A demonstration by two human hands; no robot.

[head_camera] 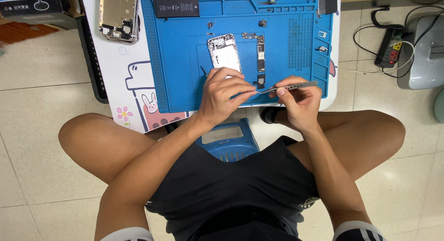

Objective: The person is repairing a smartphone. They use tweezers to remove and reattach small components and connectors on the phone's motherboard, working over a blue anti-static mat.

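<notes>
Down at the near edge of the blue repair mat (185,74), both hands meet over the white worktop (118,60). Right hand (300,102) is pinched shut on one pair of metal tweezers (289,87), tips pointing left toward the left hand (224,95), whose fingers are curled together around something tiny where the tweezer tips end; can't tell what it is, too small. Just past the left hand's knuckles lies one opened phone shell (224,52), face up on the mat, and to its right a column of small circuit board pieces (261,60), I count roughly three or four. One black battery (176,7) lies at the mat's far edge, and a second gutted phone chassis (119,14) lies off the mat to the left on the worktop. Two little screws or knobs sit near the mat's top middle. On the floor to the right there's one power strip (388,47) with a white cable, and a blue plastic stool (229,141) shows between the knees.
</notes>
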